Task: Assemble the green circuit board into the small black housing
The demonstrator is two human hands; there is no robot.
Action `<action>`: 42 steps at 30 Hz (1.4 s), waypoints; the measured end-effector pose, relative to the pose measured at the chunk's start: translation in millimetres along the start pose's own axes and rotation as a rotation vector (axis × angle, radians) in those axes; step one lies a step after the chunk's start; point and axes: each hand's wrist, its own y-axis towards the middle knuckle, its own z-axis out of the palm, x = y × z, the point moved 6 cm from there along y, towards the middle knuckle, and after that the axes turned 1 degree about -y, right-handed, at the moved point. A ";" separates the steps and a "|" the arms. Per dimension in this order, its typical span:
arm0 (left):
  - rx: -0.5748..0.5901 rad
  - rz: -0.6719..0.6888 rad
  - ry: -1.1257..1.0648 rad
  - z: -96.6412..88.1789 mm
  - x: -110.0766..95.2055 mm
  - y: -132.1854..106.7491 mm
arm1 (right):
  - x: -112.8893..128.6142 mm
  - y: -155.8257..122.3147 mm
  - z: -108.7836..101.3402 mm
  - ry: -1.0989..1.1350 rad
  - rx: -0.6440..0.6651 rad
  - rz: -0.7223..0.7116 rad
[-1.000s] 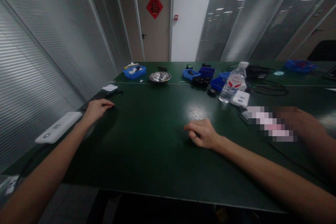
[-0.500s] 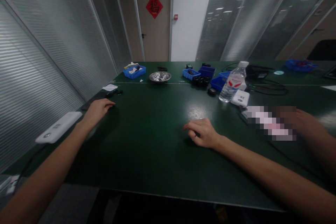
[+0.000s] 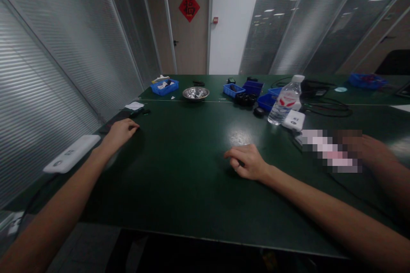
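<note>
My left hand [image 3: 121, 132] is at the left side of the green table [image 3: 179, 153], its fingers bent down and drawn together at the tips. Whatever lies between those fingertips is too dark to make out. Just beyond it are a white paper [image 3: 134, 106] and small dark items [image 3: 145, 111]. My right hand [image 3: 246, 162] rests on the tabletop right of the middle, fingers curled toward the thumb. A dark gap shows inside the curl, and its contents cannot be told.
A white device [image 3: 72, 153] lies beside my left forearm. Farther back are a blue basket [image 3: 165, 88], a metal bowl [image 3: 196, 99] and blue bins [image 3: 253, 87]. A water bottle [image 3: 285, 104] stands by a white box [image 3: 294, 120]. Another person's arm [image 3: 381, 155] is at right, near a blurred-out patch.
My left fingertips have shifted very slightly, and the dark patch beside them shows less. My right hand stays in place. The view has tilted a little.
</note>
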 end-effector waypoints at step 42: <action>0.033 -0.058 0.104 -11.2 -8.9 -6.0 | 1.3 1.2 3.5 -0.004 -0.066 -0.006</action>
